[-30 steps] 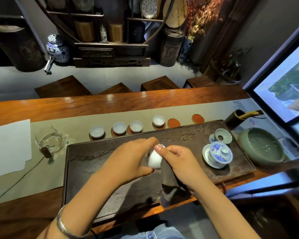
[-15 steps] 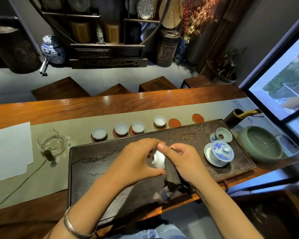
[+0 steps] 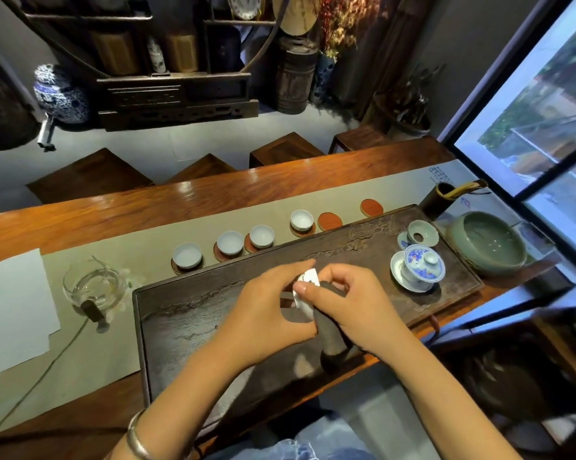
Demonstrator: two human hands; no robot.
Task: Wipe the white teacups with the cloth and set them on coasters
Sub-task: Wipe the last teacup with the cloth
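Four wiped cups (image 3: 260, 236) sit on coasters; two coasters (image 3: 330, 221) wait. Our left hand (image 3: 263, 313) grips a fifth teacup (image 3: 306, 287); our right hand (image 3: 356, 307) grips the cloth (image 3: 330, 333).

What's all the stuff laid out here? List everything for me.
teacups on coasters: four, white, row behind the tray
teacup in hand: one, white, above the tray
bare coasters: two, red-brown, right end of the row
cloth: one, dark
tray: one, dark wood
lidded cup: one, blue-and-white, on the tray
green bowl: one, right of the tray
glass pitcher: one, clear, left
left hand: holds the teacup
right hand: grips the cloth
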